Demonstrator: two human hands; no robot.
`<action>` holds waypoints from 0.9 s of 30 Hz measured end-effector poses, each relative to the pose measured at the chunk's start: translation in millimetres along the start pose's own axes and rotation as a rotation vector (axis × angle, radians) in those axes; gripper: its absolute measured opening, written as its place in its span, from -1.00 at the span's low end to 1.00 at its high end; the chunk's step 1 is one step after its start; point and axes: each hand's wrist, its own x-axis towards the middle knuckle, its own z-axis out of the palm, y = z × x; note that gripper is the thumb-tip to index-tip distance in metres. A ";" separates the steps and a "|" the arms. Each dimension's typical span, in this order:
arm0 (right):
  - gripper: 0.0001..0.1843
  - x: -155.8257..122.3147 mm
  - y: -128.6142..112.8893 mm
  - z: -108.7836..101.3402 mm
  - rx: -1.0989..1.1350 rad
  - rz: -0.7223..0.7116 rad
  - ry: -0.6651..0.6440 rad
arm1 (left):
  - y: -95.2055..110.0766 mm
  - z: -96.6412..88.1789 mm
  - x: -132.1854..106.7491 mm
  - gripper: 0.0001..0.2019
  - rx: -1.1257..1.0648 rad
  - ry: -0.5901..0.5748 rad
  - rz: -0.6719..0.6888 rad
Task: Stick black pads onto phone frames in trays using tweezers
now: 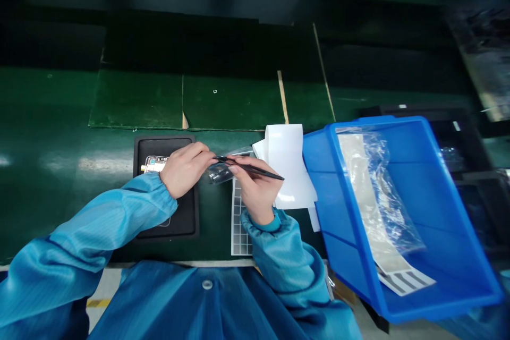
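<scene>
My right hand (258, 186) is closed round a pair of black tweezers (261, 171), whose tips point left. At those tips the fingers of my left hand (187, 167) are pinched together; what they hold, if anything, is too small to make out. A transparent plastic piece (219, 175) shows just below the fingertips. Under my left wrist lies a black tray (187, 223) with an opened phone (153, 162), mostly hidden by my hand and sleeve. A sheet of grey square stickers (241, 228) lies partly beneath my right hand.
Right of my hands, curled white paper (289, 170) lies against a blue bin (342, 212). Inside the bin are a strip of backing paper (366, 196) and crumpled plastic film (394, 207). Green mats (231, 106) cover the bench beyond. Dark trays (458, 138) stand behind the bin.
</scene>
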 end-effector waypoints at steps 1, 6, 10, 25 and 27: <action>-0.84 0.0 -0.2 0.2 0.003 0.001 0.005 | 0.1 -0.1 -0.1 -0.73 -0.001 -0.002 -0.001; -0.84 0.0 -0.2 0.9 0.016 0.003 0.010 | 0.0 -0.3 -0.1 -0.73 0.005 0.001 0.001; -0.86 -0.2 2.1 -0.2 -0.024 0.022 0.020 | -0.6 0.4 -0.8 -0.73 0.005 -0.008 -0.001; -0.86 -1.5 5.8 0.4 -0.007 0.029 0.036 | -2.9 2.9 -3.2 -0.75 0.029 -0.016 0.010; -0.85 -1.9 5.3 0.8 -0.035 0.039 0.053 | -5.6 8.9 -1.9 -0.76 0.046 -0.026 -0.002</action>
